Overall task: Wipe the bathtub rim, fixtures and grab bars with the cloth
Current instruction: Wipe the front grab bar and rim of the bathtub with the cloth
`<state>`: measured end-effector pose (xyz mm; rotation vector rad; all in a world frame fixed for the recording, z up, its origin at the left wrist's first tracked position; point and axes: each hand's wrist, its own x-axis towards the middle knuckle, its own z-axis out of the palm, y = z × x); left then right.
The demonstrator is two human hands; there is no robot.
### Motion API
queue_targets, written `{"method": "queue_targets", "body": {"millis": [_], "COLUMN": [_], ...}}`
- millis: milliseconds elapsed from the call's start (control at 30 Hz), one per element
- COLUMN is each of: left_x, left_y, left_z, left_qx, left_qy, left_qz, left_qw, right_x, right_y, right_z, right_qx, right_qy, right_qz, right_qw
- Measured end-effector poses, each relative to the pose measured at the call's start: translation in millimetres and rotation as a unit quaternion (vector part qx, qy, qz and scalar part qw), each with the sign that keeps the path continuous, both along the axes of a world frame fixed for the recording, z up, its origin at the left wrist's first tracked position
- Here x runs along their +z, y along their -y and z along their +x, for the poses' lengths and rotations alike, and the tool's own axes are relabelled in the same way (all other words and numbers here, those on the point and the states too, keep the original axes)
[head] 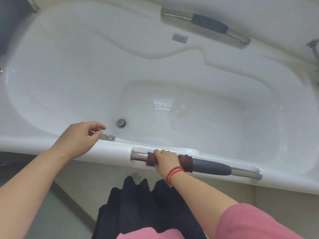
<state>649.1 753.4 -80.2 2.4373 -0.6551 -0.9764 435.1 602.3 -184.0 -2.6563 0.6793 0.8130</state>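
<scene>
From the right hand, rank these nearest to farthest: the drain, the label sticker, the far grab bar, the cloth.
Measured from the right hand:
1. Cloth: gripped under it, wrapped round the near bar.
2. Drain: tub floor, up and left.
3. Label sticker: far inner wall.
4. Far grab bar: opposite rim, just beyond the sticker.

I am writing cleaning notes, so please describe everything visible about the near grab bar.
The near grab bar is a shiny metal tube with a dark grey grip sleeve in its middle, lying along the tub's front rim in a shallow recess. A dark red cloth wraps it left of the sleeve, and the right hand closes around cloth and bar.
</scene>
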Motion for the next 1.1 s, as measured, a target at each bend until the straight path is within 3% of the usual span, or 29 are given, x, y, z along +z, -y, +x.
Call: {"method": "queue_targets", "body": {"millis": [200, 467, 733, 967, 1100], "left_x": [1, 5, 0, 0, 1], "left_y": [8, 9, 19, 33, 35], "left_z": [-4, -9, -24, -39, -51], "left_qx": [-0.012, -0.022, -0.039, -0.058, -0.081], "left_qy": [0.0, 0.009, 0.001, -0.011, -0.015], "left_qz": [-0.009, -0.014, -0.019, -0.012, -0.006], "left_qw": [1.0, 1.0, 0.999, 0.998, 0.997], "right_x": [6, 3, 1, 5, 9], "right_y": [22, 32, 20, 35, 48], "right_z": [-10, -53, -23, -56, -73], "right_qx": [-0.02, 0.001, -0.035, -0.025, -0.043], "right_qy": [-0.018, 0.036, -0.074, 0.042, 0.04], "right_qz": [0.058, -0.039, -0.06, -0.028, -0.028], "right_qw": [0.998, 0.999, 0.995, 0.998, 0.998]}}
